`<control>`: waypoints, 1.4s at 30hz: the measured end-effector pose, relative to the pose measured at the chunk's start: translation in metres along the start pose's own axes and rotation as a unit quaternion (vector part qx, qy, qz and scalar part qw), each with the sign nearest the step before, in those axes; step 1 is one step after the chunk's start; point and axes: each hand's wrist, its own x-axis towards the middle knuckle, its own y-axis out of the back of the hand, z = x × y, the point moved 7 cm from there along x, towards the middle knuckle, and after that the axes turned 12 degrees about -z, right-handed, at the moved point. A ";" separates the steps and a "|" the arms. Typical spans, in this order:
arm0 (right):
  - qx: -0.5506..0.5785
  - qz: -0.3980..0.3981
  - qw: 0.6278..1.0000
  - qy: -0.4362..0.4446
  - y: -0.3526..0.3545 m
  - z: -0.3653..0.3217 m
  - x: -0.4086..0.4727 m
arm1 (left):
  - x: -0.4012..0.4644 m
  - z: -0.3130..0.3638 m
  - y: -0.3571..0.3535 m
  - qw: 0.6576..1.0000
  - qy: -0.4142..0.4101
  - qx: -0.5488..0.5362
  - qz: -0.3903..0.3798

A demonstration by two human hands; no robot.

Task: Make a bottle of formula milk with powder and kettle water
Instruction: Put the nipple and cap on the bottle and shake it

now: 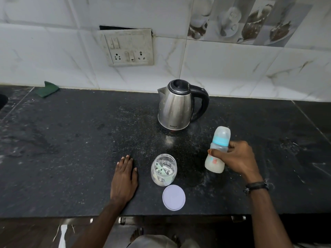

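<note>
The right hand [236,159] is wrapped around the bottle [217,153], fingers and thumb gripping its middle. The bottle has its cap on and a blue ring under the cap. It leans a little to the right at the top. White milk fills the bottom part. It is on the right half of the counter [71,140], nearer the front edge than the back. I cannot tell if its bottom touches the counter.

The left hand [124,178] lies flat on the counter near the front edge, fingers loose and straight, holding nothing.

Just right of that hand stands the open jar [163,170]. A green scoop [160,170] and a bit of white powder are inside. The lid [173,197] lies flat by the front edge, just beside the jar.

The kettle [179,105] stands near the back edge, lid shut, handle to the right. A green cloth [48,88] lies by the back edge on the left. A switch plate [129,48] is on the wall.
</note>
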 end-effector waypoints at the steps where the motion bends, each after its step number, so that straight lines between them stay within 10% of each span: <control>1: -0.022 0.022 1.000 0.004 0.003 -0.002 -0.001 | 0.000 0.000 0.000 1.000 0.000 0.000 -0.001; 32: 0.116 -0.115 0.981 0.101 -0.017 -0.009 0.003 | 0.000 0.001 0.001 1.000 -0.002 0.007 -0.002; 42: 0.089 -0.050 0.992 0.074 -0.010 -0.006 0.003 | 0.001 -0.001 -0.001 1.000 0.001 0.004 -0.003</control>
